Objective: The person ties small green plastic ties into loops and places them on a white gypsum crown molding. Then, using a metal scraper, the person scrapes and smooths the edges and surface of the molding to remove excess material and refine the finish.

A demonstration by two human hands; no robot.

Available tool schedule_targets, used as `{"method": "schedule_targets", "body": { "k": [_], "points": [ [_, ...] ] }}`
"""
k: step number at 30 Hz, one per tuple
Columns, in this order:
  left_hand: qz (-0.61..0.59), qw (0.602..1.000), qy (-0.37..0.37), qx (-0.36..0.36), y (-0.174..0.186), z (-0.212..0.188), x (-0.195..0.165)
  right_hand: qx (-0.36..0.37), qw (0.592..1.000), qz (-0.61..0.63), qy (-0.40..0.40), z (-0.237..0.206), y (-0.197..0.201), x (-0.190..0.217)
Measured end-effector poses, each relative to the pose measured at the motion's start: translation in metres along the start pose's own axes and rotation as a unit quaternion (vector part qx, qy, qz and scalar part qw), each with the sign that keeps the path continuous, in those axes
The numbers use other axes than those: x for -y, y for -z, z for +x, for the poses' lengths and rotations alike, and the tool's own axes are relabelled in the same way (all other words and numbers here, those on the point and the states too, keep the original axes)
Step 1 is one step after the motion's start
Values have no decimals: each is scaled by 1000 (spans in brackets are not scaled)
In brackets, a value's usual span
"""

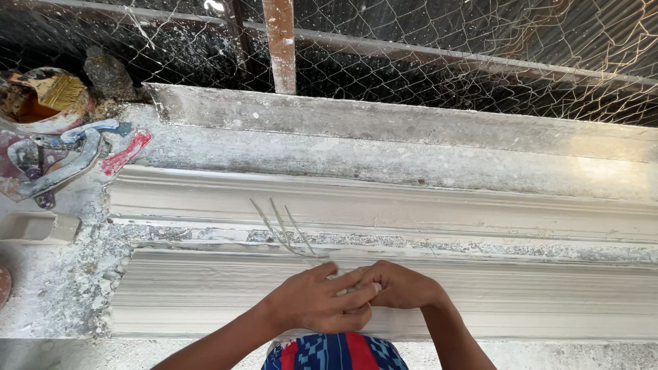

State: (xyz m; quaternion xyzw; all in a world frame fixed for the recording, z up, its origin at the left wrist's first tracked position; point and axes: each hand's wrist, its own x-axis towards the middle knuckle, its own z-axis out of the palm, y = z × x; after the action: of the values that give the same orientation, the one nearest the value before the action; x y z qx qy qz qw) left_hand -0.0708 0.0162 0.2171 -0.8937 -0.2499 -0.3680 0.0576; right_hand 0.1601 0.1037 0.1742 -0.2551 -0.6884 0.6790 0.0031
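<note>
Patterned cloth [334,353] nearest; our left hand [317,301] and right hand [401,284], grips clamped on thin fibre strands [284,229], press them onto white plaster moulding [480,205]; next likely needs even spreading.

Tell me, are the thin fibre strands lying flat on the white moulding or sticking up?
Sticking up. The strands rise slanting from where both hands, left hand and right hand, pinch them over the moulding.

Plaster moulding [384,205]: white, grey-speckled. Brush [63,92]: yellow-tan bristles. Paint smear [127,152]: red. Cloth [336,352]: blue, red and white geometric pattern. Wire mesh [445,34]: pale against black.
</note>
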Motion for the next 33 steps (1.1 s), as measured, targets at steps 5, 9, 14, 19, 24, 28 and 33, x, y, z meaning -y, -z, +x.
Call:
{"method": "schedule_targets", "body": {
  "k": [5,9,14,19,24,28,33],
  "points": [
    [-100,967,229,-52,-6,-5,-12,-184,976,49,111,10,-18,9],
    [-273,841,443,-144,-25,2,-24,-349,902,-145,211,18,-35,23],
    [-504,599,576,-235,-37,8,-25,-469,727,-368,341,25,-40,42],
    [-567,551,574,-213,-32,11,-16,-456,773,-241,371,27,-43,37],
    [-579,566,511,-288,-32,20,-17,-396,802,-83,439,26,-37,19],
    [-486,664,484,-298,-32,25,-24,-406,795,-45,448,29,-38,14],
    [-374,737,487,-281,-30,30,-32,-417,804,22,422,30,-41,21]
  ]
}}
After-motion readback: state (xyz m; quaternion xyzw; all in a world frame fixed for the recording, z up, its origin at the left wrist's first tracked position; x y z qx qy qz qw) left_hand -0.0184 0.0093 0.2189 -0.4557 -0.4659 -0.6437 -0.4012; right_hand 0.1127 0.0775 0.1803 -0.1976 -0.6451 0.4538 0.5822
